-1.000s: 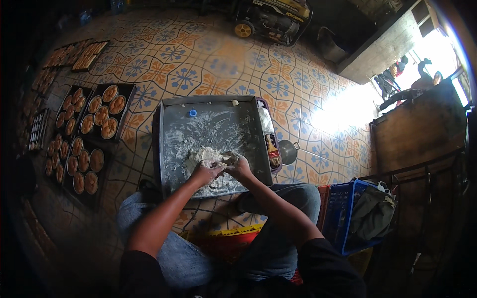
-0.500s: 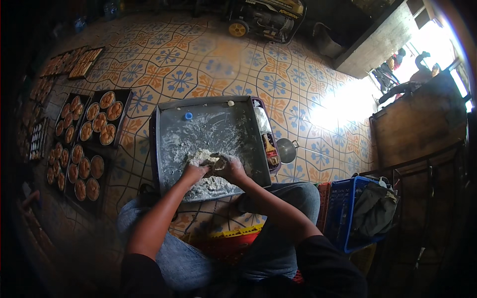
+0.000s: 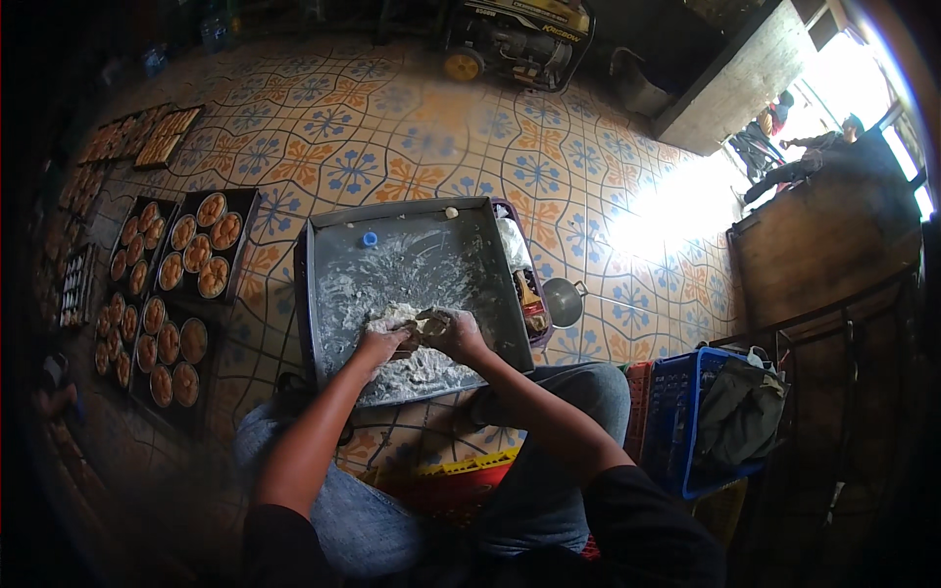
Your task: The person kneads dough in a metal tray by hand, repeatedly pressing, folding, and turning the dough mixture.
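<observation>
A wide grey metal tray lies in front of my knees, its bottom dusted with white flour. My left hand and my right hand meet over the near half of the tray, both coated in flour. Their fingers are curled together around crumbly, pale floury dough; just how much each holds is partly hidden by the fingers. More loose floury dough lies under and just nearer than my hands. Towards the tray's far side are a small blue cap and a small pale lump.
Black baking trays with round tins of buns stand on the tiled floor at left. Beside the grey tray are a purple container and a metal pan. A blue crate sits at right, a generator at the far side.
My hands stay together over the dough, with only a slight shift of the fingers. The view has tilted a little. Near the bright doorway, a person's posture has changed.
</observation>
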`<state>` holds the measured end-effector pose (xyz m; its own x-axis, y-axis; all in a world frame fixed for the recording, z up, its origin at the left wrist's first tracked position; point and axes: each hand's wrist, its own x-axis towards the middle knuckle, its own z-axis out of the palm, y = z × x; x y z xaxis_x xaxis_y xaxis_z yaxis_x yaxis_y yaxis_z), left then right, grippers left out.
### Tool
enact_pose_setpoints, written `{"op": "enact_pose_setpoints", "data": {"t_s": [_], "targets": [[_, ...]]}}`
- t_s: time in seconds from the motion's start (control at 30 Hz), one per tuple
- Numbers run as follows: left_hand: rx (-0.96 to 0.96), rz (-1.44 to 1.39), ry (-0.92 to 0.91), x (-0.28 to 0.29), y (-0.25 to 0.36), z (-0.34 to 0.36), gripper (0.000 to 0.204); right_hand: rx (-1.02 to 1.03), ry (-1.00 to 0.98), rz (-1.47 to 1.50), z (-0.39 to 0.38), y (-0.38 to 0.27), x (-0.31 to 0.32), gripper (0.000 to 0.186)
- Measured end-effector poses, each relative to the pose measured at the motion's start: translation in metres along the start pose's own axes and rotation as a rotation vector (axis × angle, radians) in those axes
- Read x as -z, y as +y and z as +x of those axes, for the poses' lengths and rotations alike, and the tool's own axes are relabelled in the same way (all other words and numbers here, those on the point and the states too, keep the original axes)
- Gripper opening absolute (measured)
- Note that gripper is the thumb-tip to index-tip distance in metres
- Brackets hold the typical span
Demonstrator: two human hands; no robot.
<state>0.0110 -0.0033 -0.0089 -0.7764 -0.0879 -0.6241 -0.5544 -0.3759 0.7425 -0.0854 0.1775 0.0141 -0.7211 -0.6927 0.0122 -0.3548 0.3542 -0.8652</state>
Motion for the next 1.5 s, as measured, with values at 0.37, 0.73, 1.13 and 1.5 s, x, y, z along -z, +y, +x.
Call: {"op": "enact_pose_setpoints", "data": {"t_s": [0.37,0.73,1.13,1.5], "targets": [[0.051,-0.105,-0.045,-0.002,-0.003,-0.005,0.031,-0.02,-0.026,0.097,-0.002,-0.001,-0.003,0.038],[0.082,0.2,0.033,-0.001,-0.008,0.0,0.04,0.0,-0.055,0.016,0.001,0.008,-0.003,0.046],[-0.009,0.299,0.228,-0.002,-0.005,-0.001,0.043,-0.036,-0.085,0.231,0.003,0.021,-0.007,0.044],[-0.208,0.175,0.036,0.004,-0.008,0.008,0.033,-0.208,-0.103,0.035,0.005,0.019,-0.011,0.037]]}}
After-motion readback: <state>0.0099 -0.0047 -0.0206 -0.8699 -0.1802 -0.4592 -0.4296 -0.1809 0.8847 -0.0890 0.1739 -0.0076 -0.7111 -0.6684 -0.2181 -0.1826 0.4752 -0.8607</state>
